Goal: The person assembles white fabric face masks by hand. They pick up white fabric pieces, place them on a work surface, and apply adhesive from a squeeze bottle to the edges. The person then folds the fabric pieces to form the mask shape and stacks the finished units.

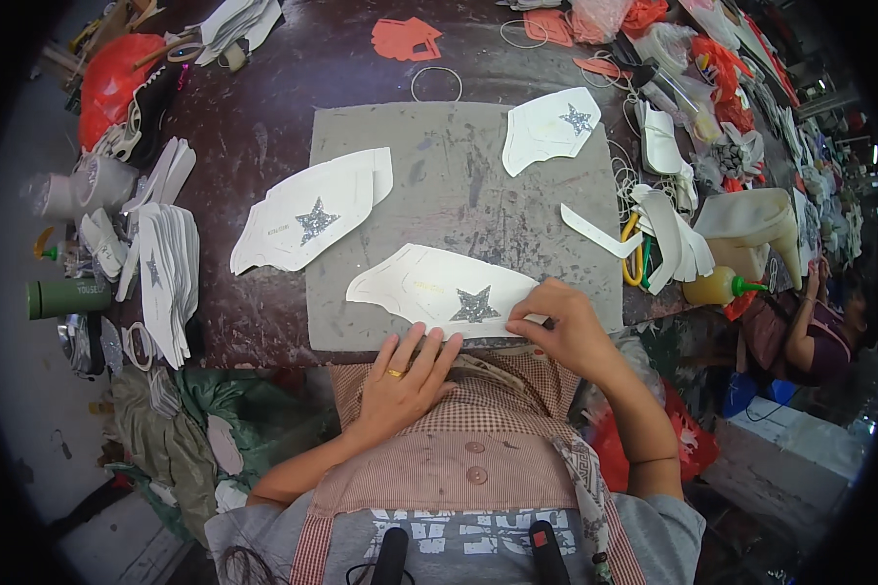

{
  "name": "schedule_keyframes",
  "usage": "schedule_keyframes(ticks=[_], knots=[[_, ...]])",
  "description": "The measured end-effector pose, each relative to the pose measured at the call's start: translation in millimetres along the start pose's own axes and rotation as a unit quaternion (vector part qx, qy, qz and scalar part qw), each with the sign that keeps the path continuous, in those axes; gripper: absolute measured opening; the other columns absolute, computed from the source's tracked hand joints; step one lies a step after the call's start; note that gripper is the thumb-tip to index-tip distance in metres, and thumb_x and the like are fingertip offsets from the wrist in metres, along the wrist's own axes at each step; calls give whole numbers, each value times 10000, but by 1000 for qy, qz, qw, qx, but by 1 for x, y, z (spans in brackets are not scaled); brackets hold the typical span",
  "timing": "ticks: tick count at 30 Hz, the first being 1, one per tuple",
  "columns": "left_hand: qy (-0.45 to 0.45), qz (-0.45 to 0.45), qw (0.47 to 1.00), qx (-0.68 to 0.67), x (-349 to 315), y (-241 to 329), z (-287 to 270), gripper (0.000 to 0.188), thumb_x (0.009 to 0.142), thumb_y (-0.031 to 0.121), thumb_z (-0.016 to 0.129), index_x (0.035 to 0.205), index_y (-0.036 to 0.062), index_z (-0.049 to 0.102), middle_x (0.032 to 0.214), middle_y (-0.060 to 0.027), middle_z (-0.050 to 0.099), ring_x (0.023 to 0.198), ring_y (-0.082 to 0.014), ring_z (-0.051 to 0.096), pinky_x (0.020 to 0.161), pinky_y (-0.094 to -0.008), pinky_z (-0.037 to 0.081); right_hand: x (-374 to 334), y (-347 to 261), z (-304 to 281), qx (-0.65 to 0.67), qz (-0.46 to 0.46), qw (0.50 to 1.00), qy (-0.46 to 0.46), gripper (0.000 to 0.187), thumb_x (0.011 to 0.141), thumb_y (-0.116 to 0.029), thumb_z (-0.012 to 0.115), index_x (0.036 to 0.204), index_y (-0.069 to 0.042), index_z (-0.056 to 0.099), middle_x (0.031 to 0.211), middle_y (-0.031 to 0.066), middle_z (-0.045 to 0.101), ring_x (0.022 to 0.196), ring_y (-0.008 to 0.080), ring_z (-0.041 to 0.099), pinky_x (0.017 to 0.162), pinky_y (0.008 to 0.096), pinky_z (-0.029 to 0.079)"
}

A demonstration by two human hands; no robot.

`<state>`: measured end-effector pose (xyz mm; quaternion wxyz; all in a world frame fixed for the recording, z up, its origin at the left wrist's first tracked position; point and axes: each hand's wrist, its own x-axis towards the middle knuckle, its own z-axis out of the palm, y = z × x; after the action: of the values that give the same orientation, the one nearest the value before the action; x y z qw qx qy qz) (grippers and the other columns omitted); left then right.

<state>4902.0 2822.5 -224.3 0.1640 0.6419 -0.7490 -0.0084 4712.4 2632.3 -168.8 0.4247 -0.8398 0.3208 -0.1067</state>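
Note:
A white shoe-upper piece point(429, 273) with a glittery silver star lies on a grey mat in front of me. The fingertips of my left hand point(407, 375), stretched out and slightly spread, rest at its near edge. My right hand point(566, 327) pinches the piece's right end, near the star; a narrow white band runs along the near edge there. Farther left, overlapping white upper pieces point(307, 210) with a star lie partly on the mat. Another starred piece point(553, 132) sits at the mat's far right corner.
The grey mat point(458, 185) lies on a dark table. Stacked white pieces point(169, 278) and a green bottle point(68, 298) stand at left. On the right are a bent white strip point(600, 232), scissors with yellow handles point(631, 255), a yellow glue bottle point(712, 288) and a person point(815, 331).

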Motion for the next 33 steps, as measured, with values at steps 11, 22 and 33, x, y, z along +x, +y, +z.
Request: schedule_keyframes(ticks=[11,22,33], knots=[[31,-6,999,26,18,7,-4,616,800,349,697,1350,109,556,1252,-107,555,1246,-277,484,1040,-454,399,6,-4,0,-68,2,998,-18,111,754,-129,743,819,-55,693,813,100,662,816,292,608,712,392,474],[-25,76,995,-64,47,35,0,738,765,400,720,1370,35,509,1332,-132,535,1236,-274,503,1029,-397,413,-7,14,-19,89,96,989,66,321,778,-44,736,1083,-19,638,784,40,622,681,118,560,615,255,453],[-17,48,999,12,61,47,4,696,736,363,740,1332,55,559,1153,-79,552,1114,-215,519,949,-394,396,6,13,-22,-1,133,989,66,241,800,-36,719,1013,-2,612,777,56,621,662,123,583,602,249,463]])
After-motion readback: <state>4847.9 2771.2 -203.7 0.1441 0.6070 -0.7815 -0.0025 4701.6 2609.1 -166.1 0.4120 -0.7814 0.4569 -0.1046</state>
